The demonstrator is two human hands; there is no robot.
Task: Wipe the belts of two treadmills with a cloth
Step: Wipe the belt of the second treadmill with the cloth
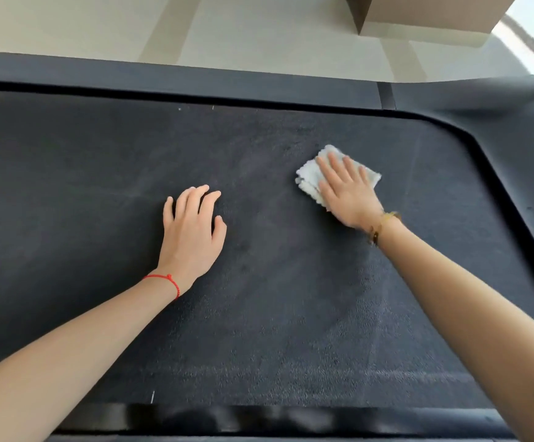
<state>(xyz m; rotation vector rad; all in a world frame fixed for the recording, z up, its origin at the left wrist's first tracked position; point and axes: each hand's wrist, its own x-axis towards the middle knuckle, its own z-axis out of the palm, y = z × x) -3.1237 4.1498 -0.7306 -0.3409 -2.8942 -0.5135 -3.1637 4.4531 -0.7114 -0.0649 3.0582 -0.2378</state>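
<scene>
A dark textured treadmill belt [99,193] fills most of the head view, with faint pale streaks on it. My right hand [348,189] lies flat, fingers straight, pressing a folded white cloth [308,177] onto the belt at the right. The cloth shows around the fingers on the left and far side. My left hand [192,231] rests on the bare belt near the middle, fingers slightly bent, holding nothing. A red string circles the left wrist and a beaded bracelet the right.
The treadmill's dark side rail [195,79] runs along the far edge and its frame [520,148] curves round the right end. Beyond lies pale tiled floor [259,33] with a cardboard box [425,11] at the top right.
</scene>
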